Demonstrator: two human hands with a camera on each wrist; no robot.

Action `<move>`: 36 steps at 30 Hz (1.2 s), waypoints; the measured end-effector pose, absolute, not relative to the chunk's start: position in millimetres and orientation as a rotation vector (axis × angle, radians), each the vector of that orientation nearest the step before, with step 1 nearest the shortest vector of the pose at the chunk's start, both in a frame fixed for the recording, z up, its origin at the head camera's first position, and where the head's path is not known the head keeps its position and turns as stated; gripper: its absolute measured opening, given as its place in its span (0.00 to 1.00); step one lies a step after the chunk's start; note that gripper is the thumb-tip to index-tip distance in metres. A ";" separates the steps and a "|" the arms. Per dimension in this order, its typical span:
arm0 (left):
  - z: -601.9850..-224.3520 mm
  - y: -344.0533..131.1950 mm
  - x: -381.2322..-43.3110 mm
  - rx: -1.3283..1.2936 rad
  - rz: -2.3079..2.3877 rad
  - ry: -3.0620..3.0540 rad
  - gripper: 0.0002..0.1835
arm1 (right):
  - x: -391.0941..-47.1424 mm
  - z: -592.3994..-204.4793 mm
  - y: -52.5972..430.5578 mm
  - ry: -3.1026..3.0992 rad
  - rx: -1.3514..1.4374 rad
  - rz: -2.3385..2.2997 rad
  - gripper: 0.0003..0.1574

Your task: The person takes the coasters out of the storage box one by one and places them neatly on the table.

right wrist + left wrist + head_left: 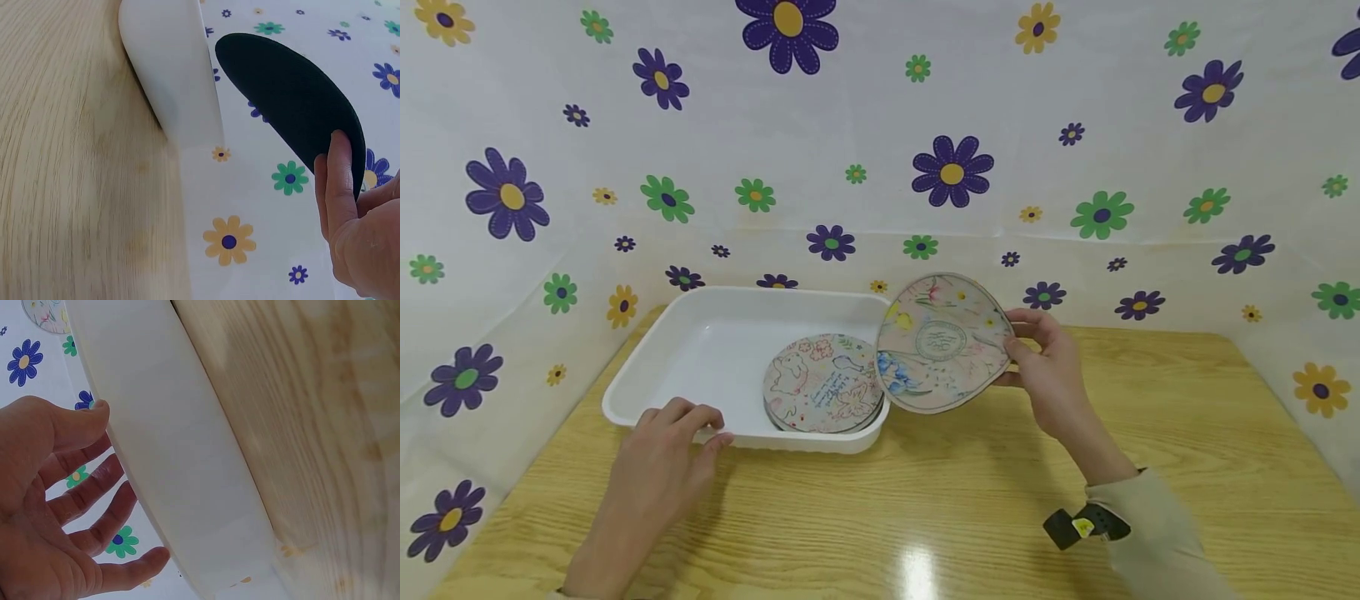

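Note:
My right hand (1051, 371) pinches the right edge of a round mat (943, 342) with a pastel flower print. The mat is held up, its left edge overlapping the tray's right end in the head view. Its plain dark back (294, 94) shows in the right wrist view. Inside the white tray (700, 433), at the right, lie more round mats (823, 383), the top one with red and blue line drawings. My left hand (662, 458) rests at the tray's front rim, its fingers loosely bent. In the left wrist view its fingertips (153, 559) touch the rim.
The tray stands on a wood-grain table (820, 525), toward the back left. Behind and at both sides hangs a white cloth (865, 108) with purple, green and yellow flowers. A dark strap (1086, 527) is at the right sleeve.

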State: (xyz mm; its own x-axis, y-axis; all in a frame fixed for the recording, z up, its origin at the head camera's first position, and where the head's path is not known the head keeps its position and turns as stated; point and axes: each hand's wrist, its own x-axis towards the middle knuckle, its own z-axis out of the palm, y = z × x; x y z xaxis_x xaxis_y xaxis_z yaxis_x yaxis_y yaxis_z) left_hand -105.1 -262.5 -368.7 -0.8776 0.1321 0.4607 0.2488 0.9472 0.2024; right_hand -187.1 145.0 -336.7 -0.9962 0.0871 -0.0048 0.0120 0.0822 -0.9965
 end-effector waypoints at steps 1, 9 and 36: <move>-368.7 -262.7 -105.7 -0.273 -0.357 -2.647 0.08 | -186.2 -336.9 148.1 -2.265 -0.120 2.090 0.20; -367.9 -262.3 -110.8 -0.260 -0.343 -2.677 0.08 | -180.4 -340.5 177.2 -2.198 -0.181 2.108 0.18; -367.4 -256.6 -108.7 -0.179 -0.364 -2.709 0.07 | -175.9 -354.0 258.9 -1.674 -0.510 2.361 0.17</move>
